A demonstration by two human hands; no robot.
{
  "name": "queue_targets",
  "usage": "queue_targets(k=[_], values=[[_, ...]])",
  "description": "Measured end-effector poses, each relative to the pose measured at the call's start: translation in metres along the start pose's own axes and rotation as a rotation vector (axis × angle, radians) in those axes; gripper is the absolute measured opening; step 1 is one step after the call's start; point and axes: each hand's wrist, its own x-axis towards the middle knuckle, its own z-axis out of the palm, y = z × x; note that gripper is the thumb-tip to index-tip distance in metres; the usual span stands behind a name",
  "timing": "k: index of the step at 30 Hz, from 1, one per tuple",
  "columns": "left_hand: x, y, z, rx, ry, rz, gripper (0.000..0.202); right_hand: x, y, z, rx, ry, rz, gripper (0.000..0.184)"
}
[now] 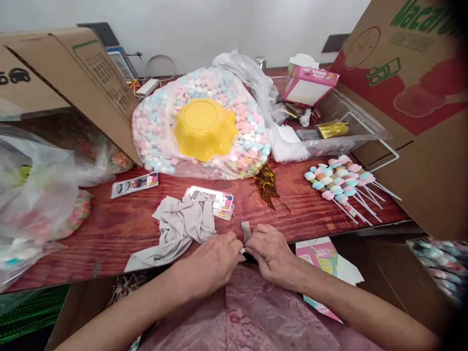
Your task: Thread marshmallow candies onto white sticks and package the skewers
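Both hands meet at the table's front edge, close to my body. My left hand (215, 261) is closed, its fingertips pinched beside a tiny white bit. My right hand (272, 253) is closed too, with a short grey strip (245, 231) standing up at its fingers; whether this is cloth or tape I cannot tell. A crumpled grey cloth (179, 224) lies left of the hands. Behind it are printed cards (215, 200) in a loose stack. Gold twist ties (268, 185) lie beyond the right hand.
A big clear bag of pastel marshmallows (153, 126) holds up a yellow scalloped bowl (204, 126), upside down. Marshmallow skewers (340, 180) lie at right, near a clear plastic bin (329, 146). Cardboard boxes (106, 78) flank both sides. Plastic bags (40, 185) crowd the left.
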Motion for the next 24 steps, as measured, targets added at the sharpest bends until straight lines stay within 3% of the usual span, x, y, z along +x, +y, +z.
queue_targets(k=[3, 6, 8, 11, 14, 17, 20, 24], values=[[-0.004, 0.005, 0.014, 0.396, 0.124, 0.132, 0.025, -0.002, 0.003, 0.003, 0.349, -0.139, 0.257, 0.028], [0.0, -0.003, 0.025, 0.431, 0.221, 0.173, 0.022, -0.006, 0.014, -0.008, 0.469, -0.242, 0.35, 0.031], [0.005, -0.011, 0.024, 0.278, 0.281, 0.129, 0.025, -0.011, 0.031, -0.024, 0.292, -0.115, 0.283, 0.025], [0.013, -0.017, 0.013, -0.194, 0.343, 0.008, 0.032, -0.022, 0.069, -0.054, -0.162, 0.107, 0.162, 0.017], [0.021, -0.015, 0.007, -0.785, 0.347, -0.178, 0.031, -0.031, 0.108, -0.069, -0.416, 0.052, 0.092, 0.018], [0.03, -0.01, 0.011, -1.187, 0.309, -0.361, 0.028, -0.036, 0.131, -0.065, -0.423, -0.05, 0.015, 0.023], [0.035, -0.007, 0.018, -1.302, 0.331, -0.435, 0.029, -0.039, 0.132, -0.057, -0.389, -0.047, -0.001, 0.026], [0.037, -0.008, 0.023, -1.268, 0.397, -0.452, 0.032, -0.04, 0.097, -0.049, -0.213, 0.108, 0.094, 0.018]])
